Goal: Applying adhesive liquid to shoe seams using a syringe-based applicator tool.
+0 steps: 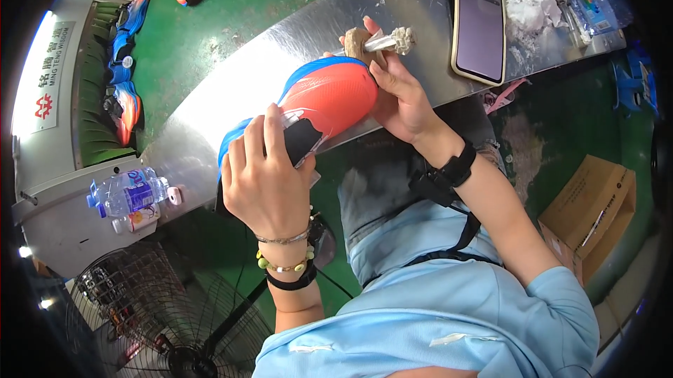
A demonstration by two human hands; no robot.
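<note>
A sneaker (338,95) with an orange-red toe and blue sole edge is held tilted over the near edge of the metal bench. My left hand (265,178) is closed over its heel end and dark opening, fingers lying across the upper. At the toe, my right hand (403,101) is closed around a white-wrapped stick (381,44) with a lumpy pale clump at its tip. A tan, rubbery-looking piece (355,42) sits across the stick in the same grip. My right thumb is beside the toe; whether it touches is unclear. Some right fingers are hidden behind the tool.
A phone (479,31) lies on the metal bench (231,63), beside crumpled white paper (526,8) and a plastic bottle (599,7). More bottles (130,192) lie at left, above a caged fan (168,322). Other sneakers (127,108) rest at far left. A cardboard box (589,206) stands right.
</note>
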